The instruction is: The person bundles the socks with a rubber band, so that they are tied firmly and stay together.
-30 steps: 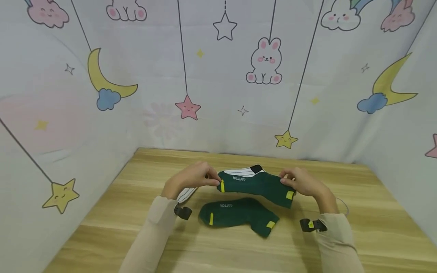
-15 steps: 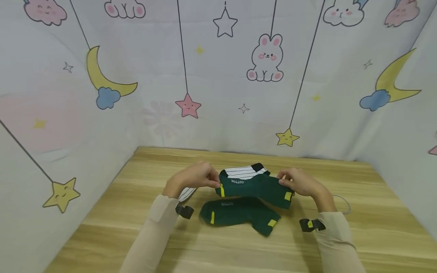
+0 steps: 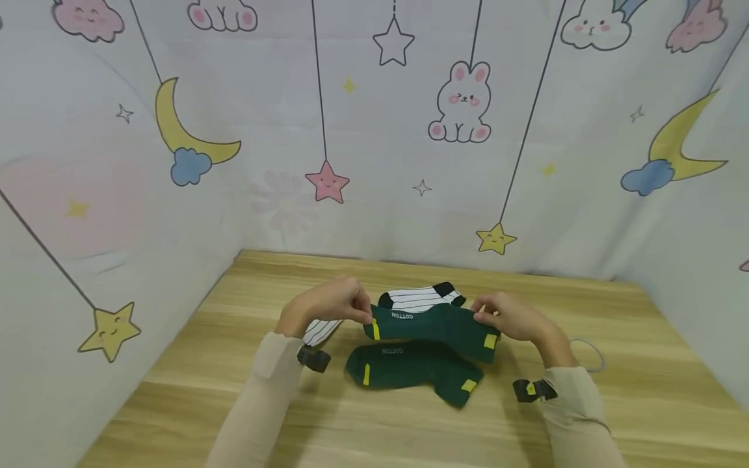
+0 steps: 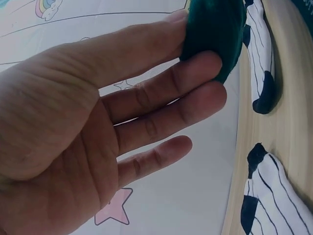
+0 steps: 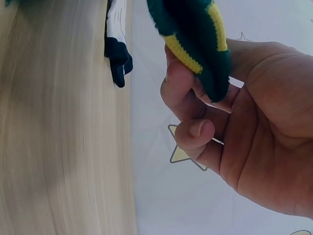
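Observation:
A dark green sock [image 3: 433,328] with yellow marks and the word COTTON is stretched between both hands, raised over the table. My left hand [image 3: 335,300] pinches its toe end; in the left wrist view the thumb and fingertips meet on the green cloth [image 4: 215,34]. At the cuff, my right hand [image 3: 510,316] pinches the upper edge, and the right wrist view shows the cuff opening [image 5: 195,44] with its yellow patches. A matching green sock [image 3: 404,365] lies flat just in front of the held one, partly overlapped by it.
Behind the held sock lies a white striped sock [image 3: 415,298] with black toe and heel. Another striped sock [image 3: 320,331] shows partly behind the left wrist. A thin pale loop [image 3: 599,354] rests on the wooden table [image 3: 409,429] at right. A printed curtain [image 3: 374,214] encloses the back and sides.
The held sock has come down and slightly left, toward the matching sock, uncovering more of the striped sock behind. Both hands keep their pinch on it.

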A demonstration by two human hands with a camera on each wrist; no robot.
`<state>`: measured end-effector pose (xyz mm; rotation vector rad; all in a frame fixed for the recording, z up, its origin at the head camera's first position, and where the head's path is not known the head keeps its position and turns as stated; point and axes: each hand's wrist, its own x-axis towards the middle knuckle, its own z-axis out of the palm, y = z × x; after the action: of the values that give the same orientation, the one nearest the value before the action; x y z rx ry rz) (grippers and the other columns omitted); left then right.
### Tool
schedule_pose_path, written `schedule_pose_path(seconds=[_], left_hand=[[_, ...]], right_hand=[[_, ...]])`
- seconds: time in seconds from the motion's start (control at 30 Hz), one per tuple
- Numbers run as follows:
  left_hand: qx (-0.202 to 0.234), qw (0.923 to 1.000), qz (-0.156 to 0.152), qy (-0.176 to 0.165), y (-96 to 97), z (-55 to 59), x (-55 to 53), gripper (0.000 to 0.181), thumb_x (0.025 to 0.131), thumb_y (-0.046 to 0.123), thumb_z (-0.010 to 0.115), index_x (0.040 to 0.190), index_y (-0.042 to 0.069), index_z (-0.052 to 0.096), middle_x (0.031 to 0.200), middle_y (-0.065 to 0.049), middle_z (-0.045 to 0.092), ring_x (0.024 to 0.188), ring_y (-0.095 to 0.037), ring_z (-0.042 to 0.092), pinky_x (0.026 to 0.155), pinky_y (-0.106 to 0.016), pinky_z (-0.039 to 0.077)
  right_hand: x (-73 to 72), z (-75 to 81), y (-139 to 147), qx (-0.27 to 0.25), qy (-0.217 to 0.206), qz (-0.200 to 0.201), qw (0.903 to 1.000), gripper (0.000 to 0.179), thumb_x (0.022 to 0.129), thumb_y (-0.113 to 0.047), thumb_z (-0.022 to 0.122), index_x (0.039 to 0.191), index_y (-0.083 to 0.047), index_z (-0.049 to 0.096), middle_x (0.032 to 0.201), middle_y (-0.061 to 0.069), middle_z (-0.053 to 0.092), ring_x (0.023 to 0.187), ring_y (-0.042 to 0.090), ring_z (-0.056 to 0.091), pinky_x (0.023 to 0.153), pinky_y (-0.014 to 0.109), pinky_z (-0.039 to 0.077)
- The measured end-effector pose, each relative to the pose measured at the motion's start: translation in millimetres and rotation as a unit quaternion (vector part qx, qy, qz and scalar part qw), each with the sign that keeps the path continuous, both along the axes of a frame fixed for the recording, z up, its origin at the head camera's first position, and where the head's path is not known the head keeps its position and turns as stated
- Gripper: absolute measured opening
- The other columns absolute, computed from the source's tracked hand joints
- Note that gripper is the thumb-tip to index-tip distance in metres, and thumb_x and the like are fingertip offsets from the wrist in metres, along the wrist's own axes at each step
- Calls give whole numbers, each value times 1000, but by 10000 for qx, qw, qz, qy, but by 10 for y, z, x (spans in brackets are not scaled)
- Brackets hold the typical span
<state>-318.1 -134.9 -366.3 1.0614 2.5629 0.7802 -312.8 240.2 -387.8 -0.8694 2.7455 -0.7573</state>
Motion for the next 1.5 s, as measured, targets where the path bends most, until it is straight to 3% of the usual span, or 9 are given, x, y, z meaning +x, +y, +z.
schedule_pose_path(seconds=[0.17, 0.43, 0.67, 0.87, 1.13, 1.37, 1.5], left_hand=[[4, 9999, -34, -129, -19, 4, -7, 7, 90, 15, 75, 84, 13, 79, 79, 3, 72, 79, -28, 69, 68, -24, 52], [-52, 9996, -37, -287, -79, -4, 40, 5, 89, 13, 77, 84, 12, 78, 78, 7, 69, 71, -10, 62, 70, -24, 53], [110, 9997, -90, -197, -169, -104, 62, 7, 90, 12, 76, 85, 10, 78, 77, 2, 72, 70, -9, 63, 69, -24, 54], [122, 9993, -23, -351, -246, -164, 106, 7, 91, 14, 74, 86, 12, 78, 80, -1, 73, 71, -9, 63, 69, -24, 53], [174, 9978, -111, -626, -328, -270, 154, 8, 92, 14, 74, 84, 14, 76, 78, 6, 70, 71, -7, 61, 69, -25, 53], [190, 9983, -157, -522, -350, -205, 130, 6, 90, 13, 75, 85, 13, 78, 79, 6, 71, 71, -7, 62, 69, -25, 53], [36, 9983, -233, -536, -370, -168, 143, 6, 91, 15, 75, 88, 13, 79, 80, 6, 73, 73, -7, 64, 70, -25, 53]], right_hand=[[17, -23, -15, -49, -42, 3, 10000, 9, 101, -12, 60, 102, -7, 67, 89, 0, 67, 80, 14, 59, 70, 34, 49], [0, -55, -46, -132, 39, 241, 9996, 10, 101, -13, 60, 102, -7, 68, 87, -2, 66, 73, 11, 56, 65, 30, 48], [12, -84, -74, -362, -151, 492, 9980, 11, 101, -13, 60, 102, -5, 67, 77, -4, 63, 56, 10, 54, 58, 28, 47], [26, -71, -88, -414, -240, 555, 9973, 10, 101, -14, 60, 104, -6, 65, 78, -5, 64, 59, 10, 55, 60, 28, 47], [30, -120, -88, -838, -946, 672, 9897, 8, 103, -14, 58, 104, -7, 56, 61, -7, 42, 51, 5, 36, 49, 22, 34], [15, -109, -77, -855, -994, 790, 9882, 7, 102, -15, 59, 104, -9, 60, 69, -4, 55, 60, 17, 48, 52, 24, 40], [4, -77, -88, -707, -986, 944, 9881, 8, 102, -15, 60, 106, -9, 63, 83, 0, 64, 69, 19, 56, 56, 29, 47]])
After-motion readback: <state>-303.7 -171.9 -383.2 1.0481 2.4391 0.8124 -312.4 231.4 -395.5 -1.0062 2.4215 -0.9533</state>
